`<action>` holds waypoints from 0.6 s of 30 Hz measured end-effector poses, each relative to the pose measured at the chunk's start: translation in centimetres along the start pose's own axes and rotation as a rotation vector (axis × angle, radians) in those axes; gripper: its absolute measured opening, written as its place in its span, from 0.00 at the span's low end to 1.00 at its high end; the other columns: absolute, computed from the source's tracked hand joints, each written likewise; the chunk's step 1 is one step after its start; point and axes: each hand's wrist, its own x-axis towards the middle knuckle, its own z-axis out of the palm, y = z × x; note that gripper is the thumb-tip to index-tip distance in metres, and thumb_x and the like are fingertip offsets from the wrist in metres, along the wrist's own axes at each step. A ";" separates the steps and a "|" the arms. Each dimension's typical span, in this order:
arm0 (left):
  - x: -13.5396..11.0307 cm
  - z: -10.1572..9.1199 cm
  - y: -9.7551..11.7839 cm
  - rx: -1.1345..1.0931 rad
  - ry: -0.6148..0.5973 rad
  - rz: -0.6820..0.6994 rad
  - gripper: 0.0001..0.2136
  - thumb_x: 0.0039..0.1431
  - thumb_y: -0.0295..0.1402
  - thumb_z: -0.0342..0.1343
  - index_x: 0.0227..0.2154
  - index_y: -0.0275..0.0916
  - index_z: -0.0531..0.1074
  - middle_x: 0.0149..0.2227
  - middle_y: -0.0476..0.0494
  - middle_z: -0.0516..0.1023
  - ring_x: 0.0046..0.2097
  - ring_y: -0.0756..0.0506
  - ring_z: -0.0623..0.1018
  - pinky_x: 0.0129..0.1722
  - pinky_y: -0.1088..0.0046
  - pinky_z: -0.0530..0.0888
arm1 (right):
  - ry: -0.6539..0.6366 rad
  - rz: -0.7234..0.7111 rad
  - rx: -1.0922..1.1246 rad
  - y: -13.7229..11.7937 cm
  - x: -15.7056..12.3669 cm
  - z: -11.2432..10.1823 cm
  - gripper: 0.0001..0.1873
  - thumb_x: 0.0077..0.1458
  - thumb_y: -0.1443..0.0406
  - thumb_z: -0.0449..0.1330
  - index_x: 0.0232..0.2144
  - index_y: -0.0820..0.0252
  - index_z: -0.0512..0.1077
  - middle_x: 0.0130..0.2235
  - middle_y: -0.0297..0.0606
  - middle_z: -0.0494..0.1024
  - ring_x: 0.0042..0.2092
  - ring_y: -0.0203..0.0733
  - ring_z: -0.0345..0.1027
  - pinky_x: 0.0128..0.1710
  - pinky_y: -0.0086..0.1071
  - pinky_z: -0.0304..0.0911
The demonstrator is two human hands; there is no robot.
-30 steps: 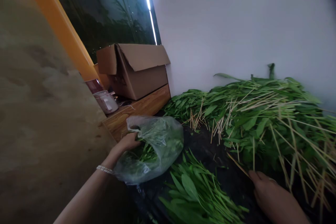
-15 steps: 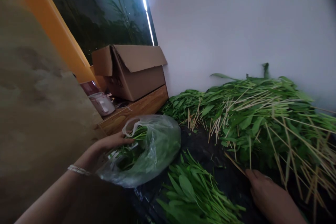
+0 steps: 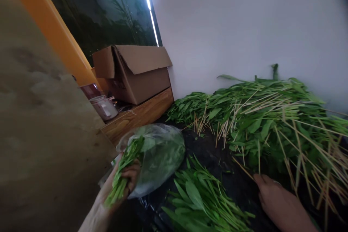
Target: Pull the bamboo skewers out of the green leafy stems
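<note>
My left hand (image 3: 132,175) is closed around a small bunch of leafy greens (image 3: 119,181), stems toward my wrist and tops pointing up. It is at the mouth of a translucent plastic bag (image 3: 165,159) that has more greens inside. At the lower right, the fingers of my right hand (image 3: 280,201) pinch a thin wooden stick (image 3: 244,168), which points up and left. Between the hands, a loose bundle of greens (image 3: 201,199) lies on a black plastic sheet (image 3: 209,159). Part of the left-hand fingers is covered by the bunch.
A large heap of greens (image 3: 252,127) leans against the white wall (image 3: 239,25), with many thin sticks (image 3: 307,159) scattered over it. A cardboard box (image 3: 148,83) stands on a wooden ledge (image 3: 138,117), beside a jar (image 3: 104,108). A stained wall (image 3: 35,116) rises at left.
My left hand has come out of the plastic bag's mouth with a bunch of greens and turned over. The bag has slumped slightly. My right hand stays almost still with the stick.
</note>
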 end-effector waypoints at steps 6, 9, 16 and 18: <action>-1.5 -2.1 -5.2 0.084 0.111 -0.270 0.07 0.56 0.26 0.51 0.36 0.43 0.68 0.32 0.42 0.76 0.30 0.46 0.80 0.27 0.73 0.79 | -0.028 -0.008 0.006 0.1 -0.1 -0.1 0.18 0.53 0.78 0.47 0.38 0.59 0.71 0.35 0.38 0.75 0.31 0.39 0.71 0.25 0.28 0.54; -0.4 -2.6 -6.1 0.310 0.134 -0.303 0.09 0.51 0.29 0.58 0.36 0.42 0.69 0.37 0.38 0.78 0.44 0.36 0.80 0.38 0.58 0.79 | -0.037 -0.001 0.008 0.0 -0.1 -0.1 0.16 0.54 0.77 0.47 0.38 0.59 0.71 0.36 0.38 0.75 0.31 0.38 0.71 0.24 0.28 0.52; 4.1 -1.5 -5.0 0.386 0.209 -0.086 0.04 0.58 0.32 0.51 0.35 0.42 0.69 0.38 0.39 0.80 0.46 0.37 0.79 0.42 0.57 0.78 | -0.034 0.002 0.009 0.2 -0.1 0.7 0.19 0.54 0.78 0.46 0.42 0.60 0.70 0.38 0.40 0.75 0.33 0.39 0.71 0.26 0.29 0.53; 5.2 -1.4 -5.2 0.423 0.249 0.020 0.04 0.58 0.31 0.50 0.34 0.41 0.69 0.36 0.41 0.80 0.44 0.38 0.80 0.40 0.58 0.79 | -0.027 -0.010 0.026 0.5 0.0 1.1 0.20 0.53 0.79 0.47 0.42 0.60 0.70 0.38 0.40 0.75 0.35 0.39 0.71 0.28 0.29 0.53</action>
